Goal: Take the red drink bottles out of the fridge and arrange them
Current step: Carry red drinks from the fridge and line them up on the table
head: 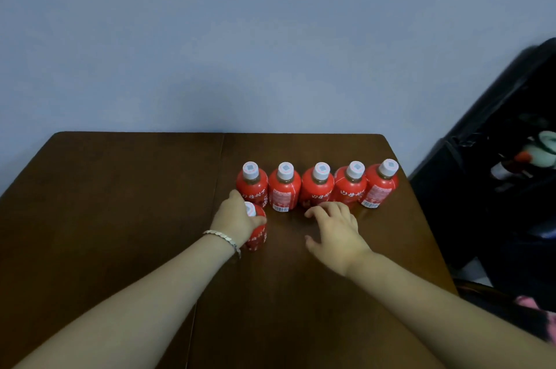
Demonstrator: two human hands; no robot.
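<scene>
Placement, by the look of it: left hand (237,219) grips a sixth red bottle (257,238) just before the left end of the row of five (319,185) near the counter's (120,203) far right corner. The right hand (334,230) is spread, empty. Next it likely wants seating square — starting a second row.

1. I see white characters printed across the red labels in the row of bottles (317,188), but they are too blurred for me to read
2. The second bottle (284,191) and the rightmost bottle (380,188) each show a white panel with a barcode; I can make out no digits
3. Each white cap (321,169) carries a small square code-like mark, unreadable
4. The front bottle (257,238), gripped by the left hand (237,218), also shows white characters I cannot read
</scene>
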